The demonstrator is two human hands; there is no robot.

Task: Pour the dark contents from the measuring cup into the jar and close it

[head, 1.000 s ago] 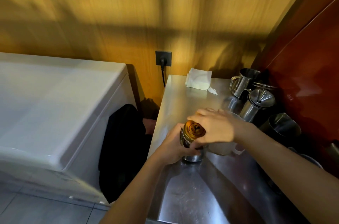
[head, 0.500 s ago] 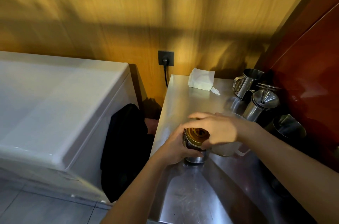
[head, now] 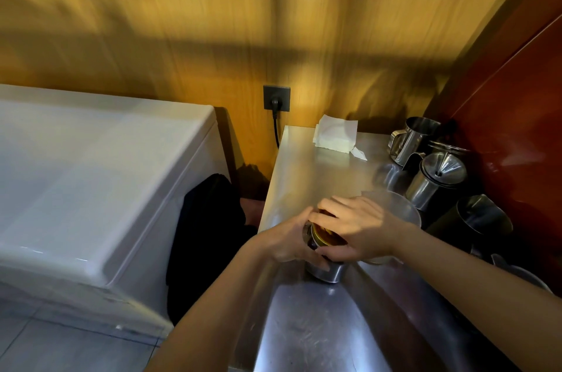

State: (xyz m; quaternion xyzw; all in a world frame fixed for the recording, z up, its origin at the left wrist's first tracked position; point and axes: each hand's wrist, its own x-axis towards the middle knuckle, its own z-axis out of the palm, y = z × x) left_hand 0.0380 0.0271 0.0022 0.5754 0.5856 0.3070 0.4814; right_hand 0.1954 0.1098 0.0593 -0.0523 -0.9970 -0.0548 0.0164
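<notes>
1. Since a second ago, right hand (head: 355,227) has lowered the gold lid (head: 324,236) onto the jar (head: 324,268).
2. Left hand (head: 292,239) grips the jar on the steel counter (head: 304,335).
3. Turning the lid squarely should avoid cross-threading.

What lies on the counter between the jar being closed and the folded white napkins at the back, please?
Nothing: the head view shows bare steel counter between the jar and the napkins.
</notes>
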